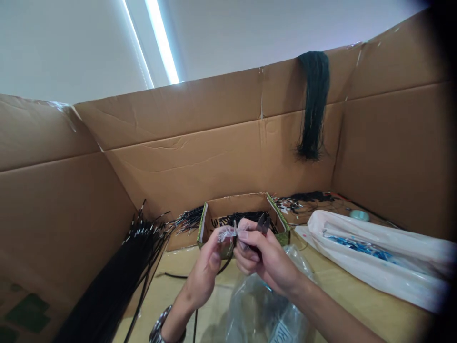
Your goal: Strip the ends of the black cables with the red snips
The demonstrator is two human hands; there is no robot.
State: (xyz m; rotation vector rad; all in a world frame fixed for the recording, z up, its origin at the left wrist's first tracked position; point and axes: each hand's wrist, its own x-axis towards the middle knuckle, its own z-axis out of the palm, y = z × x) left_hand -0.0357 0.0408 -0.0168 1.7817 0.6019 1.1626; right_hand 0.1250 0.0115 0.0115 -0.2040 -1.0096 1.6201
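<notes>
My left hand has its thumb and fingers closed on a small piece of clear crinkled plastic at the end of a black cable. Pressed up against it, my right hand pinches the same spot from the other side. Dark metal tips of a small tool stick up from between the right fingers; its handles are hidden in the palm. Both hands are in front of an open box that holds short black pieces. Under the right hand lies a clear plastic bag.
A thick bundle of black cables lies at the left. On the right, a white bag holds blue items beside a round green object. Dark green strands hang over the cardboard wall surrounding the table.
</notes>
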